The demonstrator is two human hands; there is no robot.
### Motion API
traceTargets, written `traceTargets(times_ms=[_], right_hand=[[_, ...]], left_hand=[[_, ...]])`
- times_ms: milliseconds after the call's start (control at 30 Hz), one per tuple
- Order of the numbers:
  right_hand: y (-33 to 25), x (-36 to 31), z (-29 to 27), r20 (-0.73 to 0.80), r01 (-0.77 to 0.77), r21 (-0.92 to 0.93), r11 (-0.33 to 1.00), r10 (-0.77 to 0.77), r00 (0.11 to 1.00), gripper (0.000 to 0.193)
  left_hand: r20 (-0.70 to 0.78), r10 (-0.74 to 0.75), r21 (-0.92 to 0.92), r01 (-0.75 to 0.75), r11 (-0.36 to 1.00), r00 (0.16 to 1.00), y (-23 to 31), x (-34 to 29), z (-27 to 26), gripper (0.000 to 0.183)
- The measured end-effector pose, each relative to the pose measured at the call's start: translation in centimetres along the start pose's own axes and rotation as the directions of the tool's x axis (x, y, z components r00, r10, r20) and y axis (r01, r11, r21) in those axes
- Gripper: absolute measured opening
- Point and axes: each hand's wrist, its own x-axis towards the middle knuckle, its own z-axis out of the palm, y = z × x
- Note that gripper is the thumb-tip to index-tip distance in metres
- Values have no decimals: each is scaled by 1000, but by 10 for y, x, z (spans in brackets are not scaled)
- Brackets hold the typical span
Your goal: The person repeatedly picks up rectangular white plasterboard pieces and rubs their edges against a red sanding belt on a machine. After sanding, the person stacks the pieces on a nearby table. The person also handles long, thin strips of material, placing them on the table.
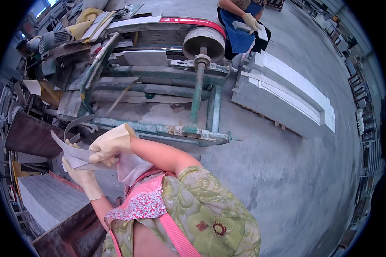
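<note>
Left of centre: smooth, matt, rubber-looking cream gloves (110, 144) and a thin, matt grey strip (78, 153). Lower centre: printed cloth apron (143, 204) and a soft, faintly shiny green cloth top (227, 205). Upper centre: metal frame (152, 127), green paint rough and worn; dull, stained metal wheel (200, 38). Upper right: matt, stone-like blocks (261, 97); smooth, blotchy concrete floor (287, 180).

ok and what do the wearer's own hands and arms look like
The left hand and right hand wear plain cream gloves, with no markings to be seen; the right glove's cuff flares wide. Both forearms are bare. The right sleeve is short and green with a leafy pattern; the left sleeve can't be made out clearly.
</note>
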Motion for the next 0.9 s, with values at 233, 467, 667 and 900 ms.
traceTargets(times_ms=[233,467,667,900], right_hand=[[8,-18,-7,68,-49,-77,996,55,996,49],[48,-14,-16,65,-146,-85,986,152,986,50],[34,-24,-5,18,-85,30,996,85,996,53],[11,-25,5,-144,-31,61,998,40,989,51]], left_hand=[[-71,100,-102,-107,989,992,8,-6,-5,61],[-192,197,114,-177,978,961,7,13,-28,58],[14,191,-127,-188,974,981,29,17,-52,51],[-21,210,-152,-211,966,977,52,10,-63,47]])
